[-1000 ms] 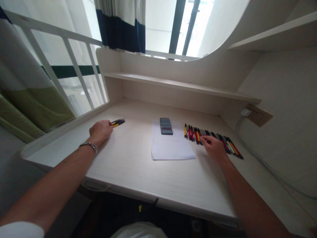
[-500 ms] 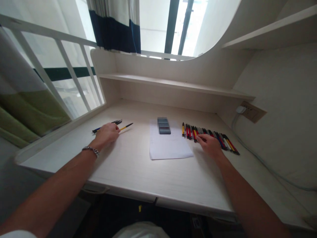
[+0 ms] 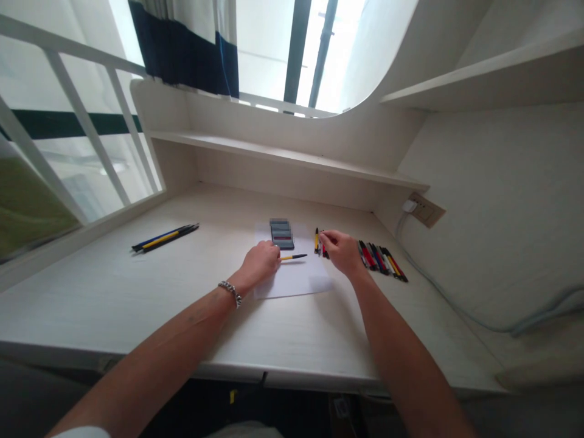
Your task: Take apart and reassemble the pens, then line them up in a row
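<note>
My left hand, a metal bracelet on its wrist, is closed round a yellow and black pen whose tip points right over a white sheet of paper. My right hand rests on the left end of a row of several coloured pens, fingers curled and pinched on one of them. A small dark blurred block lies at the top of the sheet. Two or three pens lie together far to the left on the desk.
A low shelf runs along the back of the desk. A wall socket with a white plug and a pale cable sit at the right. White railing bars stand at the left, a dark curtain behind.
My left hand has carried one yellow and black pen from the left group across to the paper. My right hand has slid left along the pen row. The view has shifted.
</note>
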A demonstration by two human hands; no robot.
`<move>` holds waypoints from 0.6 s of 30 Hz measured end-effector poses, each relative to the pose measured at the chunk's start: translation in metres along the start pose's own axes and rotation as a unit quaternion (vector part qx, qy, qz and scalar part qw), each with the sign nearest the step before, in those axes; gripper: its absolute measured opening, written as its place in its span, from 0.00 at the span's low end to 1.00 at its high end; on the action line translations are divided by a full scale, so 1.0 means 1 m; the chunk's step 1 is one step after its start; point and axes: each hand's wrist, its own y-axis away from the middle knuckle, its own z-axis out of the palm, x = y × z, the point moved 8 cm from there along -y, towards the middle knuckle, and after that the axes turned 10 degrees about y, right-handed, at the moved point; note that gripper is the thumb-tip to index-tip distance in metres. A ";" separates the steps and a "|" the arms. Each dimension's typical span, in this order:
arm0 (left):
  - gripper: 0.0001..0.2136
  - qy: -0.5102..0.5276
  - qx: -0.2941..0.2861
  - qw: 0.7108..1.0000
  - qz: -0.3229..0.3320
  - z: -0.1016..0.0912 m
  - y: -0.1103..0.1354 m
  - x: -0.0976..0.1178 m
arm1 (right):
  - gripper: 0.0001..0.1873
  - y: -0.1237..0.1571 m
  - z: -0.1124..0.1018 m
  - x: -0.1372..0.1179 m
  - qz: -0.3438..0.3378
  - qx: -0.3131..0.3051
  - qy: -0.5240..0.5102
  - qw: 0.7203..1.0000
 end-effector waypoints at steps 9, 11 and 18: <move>0.13 0.076 0.028 0.997 0.009 -0.006 0.005 -0.019 | 0.11 0.017 0.056 0.013 -0.001 -0.071 0.021 0.997; 0.16 0.096 0.045 0.994 -0.004 -0.014 0.004 -0.030 | 0.11 0.017 0.060 0.008 -0.015 -0.091 0.027 0.995; 0.15 0.118 0.053 0.987 -0.096 -0.017 0.002 -0.071 | 0.14 0.023 0.082 -0.011 -0.059 -0.151 0.060 0.985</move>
